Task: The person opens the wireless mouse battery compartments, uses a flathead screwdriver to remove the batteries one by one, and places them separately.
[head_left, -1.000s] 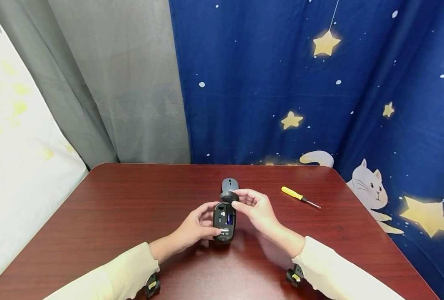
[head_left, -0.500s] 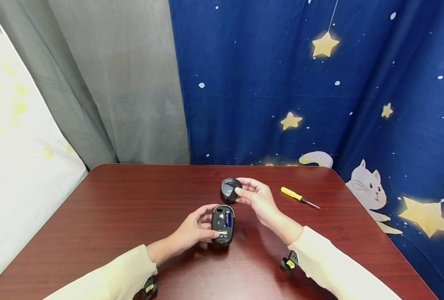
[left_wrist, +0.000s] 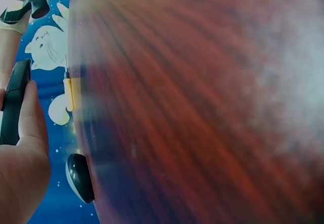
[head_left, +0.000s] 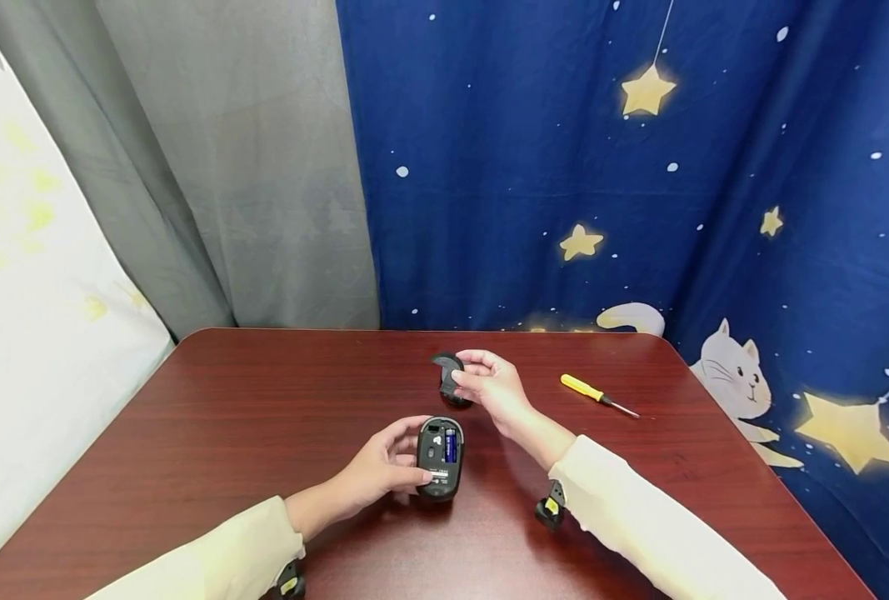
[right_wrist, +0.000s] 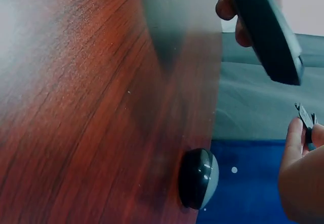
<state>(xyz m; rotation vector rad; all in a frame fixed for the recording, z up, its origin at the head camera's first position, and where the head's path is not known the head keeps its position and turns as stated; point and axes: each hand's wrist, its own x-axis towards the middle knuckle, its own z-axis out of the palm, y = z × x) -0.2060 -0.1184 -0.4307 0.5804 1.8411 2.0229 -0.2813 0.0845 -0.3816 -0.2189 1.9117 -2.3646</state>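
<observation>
Bottom side up, a black computer mouse (head_left: 440, 475) is held by my left hand (head_left: 380, 467), with the thumb across its underside. Its battery compartment is uncovered, and a blue battery (head_left: 450, 446) shows inside. My right hand (head_left: 492, 387) pinches a dark curved battery cover (head_left: 442, 360), apart from the mouse and beyond it. In the right wrist view that cover (right_wrist: 305, 118) shows small prongs at its end. A second mouse, black with a grey top (right_wrist: 198, 178), rests on the table; in the head view the cover and right hand partly hide it.
A yellow-handled screwdriver (head_left: 582, 386) lies on the table to the right of my right hand. The dark red wooden table (head_left: 264, 400) ends at a far edge, with grey and blue curtains (head_left: 489, 167) behind it.
My right hand has lifted the battery cover away from the mouse, baring the battery, and turned it over beyond. My left hand has shifted slightly left and nearer with the mouse.
</observation>
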